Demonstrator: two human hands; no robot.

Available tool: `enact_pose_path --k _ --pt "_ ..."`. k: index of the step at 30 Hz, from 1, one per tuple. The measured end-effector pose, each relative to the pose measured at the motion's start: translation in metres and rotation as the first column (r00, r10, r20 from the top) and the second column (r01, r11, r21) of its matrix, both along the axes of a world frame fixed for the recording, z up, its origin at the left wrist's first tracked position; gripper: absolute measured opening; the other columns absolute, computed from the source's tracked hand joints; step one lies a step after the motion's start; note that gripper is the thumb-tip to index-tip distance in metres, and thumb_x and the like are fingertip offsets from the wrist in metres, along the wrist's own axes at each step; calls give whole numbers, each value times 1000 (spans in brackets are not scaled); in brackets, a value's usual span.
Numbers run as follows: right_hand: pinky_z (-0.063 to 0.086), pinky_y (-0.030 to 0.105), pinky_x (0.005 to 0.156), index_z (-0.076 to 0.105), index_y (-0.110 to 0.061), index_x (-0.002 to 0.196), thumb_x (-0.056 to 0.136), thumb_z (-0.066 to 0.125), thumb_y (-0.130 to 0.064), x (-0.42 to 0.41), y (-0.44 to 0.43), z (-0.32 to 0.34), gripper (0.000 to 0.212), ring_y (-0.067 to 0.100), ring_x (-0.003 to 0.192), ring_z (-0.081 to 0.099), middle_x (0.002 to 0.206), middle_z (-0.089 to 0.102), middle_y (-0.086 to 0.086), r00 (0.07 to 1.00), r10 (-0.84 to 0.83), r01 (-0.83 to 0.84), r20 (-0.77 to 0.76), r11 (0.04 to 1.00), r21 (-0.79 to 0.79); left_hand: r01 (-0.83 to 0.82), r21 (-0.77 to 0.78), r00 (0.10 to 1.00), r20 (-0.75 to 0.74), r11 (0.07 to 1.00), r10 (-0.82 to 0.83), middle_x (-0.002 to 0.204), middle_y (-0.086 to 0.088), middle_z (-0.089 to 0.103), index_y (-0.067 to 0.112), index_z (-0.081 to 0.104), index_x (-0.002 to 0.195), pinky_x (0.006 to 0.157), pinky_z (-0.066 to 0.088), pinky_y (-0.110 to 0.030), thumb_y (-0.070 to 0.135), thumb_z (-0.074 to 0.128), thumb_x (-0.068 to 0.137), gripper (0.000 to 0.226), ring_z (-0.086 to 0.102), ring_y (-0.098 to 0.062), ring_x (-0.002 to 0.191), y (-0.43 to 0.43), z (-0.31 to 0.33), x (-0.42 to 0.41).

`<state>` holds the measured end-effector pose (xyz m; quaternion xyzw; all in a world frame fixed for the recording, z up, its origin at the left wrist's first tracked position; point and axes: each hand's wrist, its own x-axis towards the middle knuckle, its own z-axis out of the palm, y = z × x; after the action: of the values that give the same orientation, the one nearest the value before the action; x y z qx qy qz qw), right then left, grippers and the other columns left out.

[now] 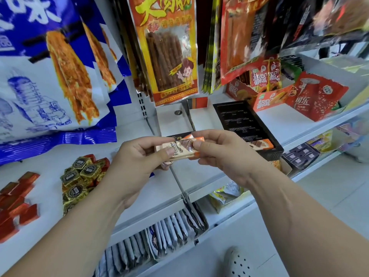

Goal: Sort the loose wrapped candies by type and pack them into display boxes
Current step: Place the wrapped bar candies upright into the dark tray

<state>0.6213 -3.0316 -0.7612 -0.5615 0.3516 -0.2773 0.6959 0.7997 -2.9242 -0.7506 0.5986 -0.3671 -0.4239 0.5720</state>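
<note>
While the left hand and the right hand pinched cream-and-orange wrapped candy bars between them, packing seemed in hand, and next they probably needed laying into the black rectangular display box just beyond the right hand.

The left grip and the right grip meet above the shelf, each pinching one end of a small stack of wrapped bars held between them. Just behind and to the right of the right grip, a display box lies on the shelf, with one bar in its near end. Left of the left grip sits a heap of square candies; further left, well apart, lie block candies. Behind the grips a packet hangs above the shelf. Below the grips, on a lower shelf, sachets stand in a row.
</note>
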Motion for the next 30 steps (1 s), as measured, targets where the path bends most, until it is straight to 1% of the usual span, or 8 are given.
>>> enact_pose_path --k 5,10,13,15,18,21,24,30 --pt "53 21 65 71 -4 109 91 67 -10 -13 -8 10 20 17 76 70 93 71 16 993 -91 90 82 996 16 72 -11 995 68 997 -71 98 -5 76 22 66 117 90 53 -51 12 67 86 33 69 -35 93 -18 14 -16" --pt "54 21 62 72 -4 100 88 71 -15 -46 -31 15 17 16 75 69 89 76 15 872 -487 488 53 872 -23 104 -4 939 329 995 -96 108 12 70 33 61 124 72 55 -27 27 71 87 39 66 -13 86 -50 6 -46" --pt "55 23 53 71 -4 95 86 73 -15 -73 -43 13 14 12 59 68 78 73 9 719 -694 687 -31 718 -112 162 59 763 625 985 -163 112 17 58 33 58 128 74 49 -25 38 70 86 45 59 -10 82 -66 -12 -70" --pt "59 28 54 71 -7 87 85 74 -15 -88 -49 8 9 14 62 70 75 70 7 644 -761 751 -75 648 -128 249 107 613 752 963 -242 127 15 51 31 55 133 89 45 -26 43 68 86 50 57 -14 102 -75 -27 -85" --pt "62 39 73 72 -8 94 84 75 -22 -102 -58 -1 18 17 75 69 83 69 6 593 -791 774 -152 612 -166 311 198 484 809 930 -334 152 14 34 35 50 139 112 33 -30 52 64 86 57 38 -11 134 -85 -47 -97" --pt "62 40 75 71 -12 89 87 73 -20 -106 -61 -6 9 16 70 68 84 70 5 598 -786 768 -158 618 -167 283 159 422 865 946 -271 154 15 34 37 53 137 113 25 -30 50 60 90 49 32 -13 139 -87 -61 -102" --pt "61 46 78 70 -23 66 86 73 -22 -105 -63 -8 20 23 76 71 76 72 2 611 -769 736 -189 639 -224 262 75 428 884 962 -186 149 14 42 35 60 129 110 20 -23 45 60 91 40 34 -13 136 -85 -68 -101" --pt "58 44 66 76 -17 84 82 72 -32 -98 -68 -13 16 28 78 69 76 70 5 625 -722 604 -297 688 -402 314 -45 550 823 948 -143 134 12 52 27 71 110 97 36 -17 33 72 86 25 51 -5 118 -84 -81 -89"
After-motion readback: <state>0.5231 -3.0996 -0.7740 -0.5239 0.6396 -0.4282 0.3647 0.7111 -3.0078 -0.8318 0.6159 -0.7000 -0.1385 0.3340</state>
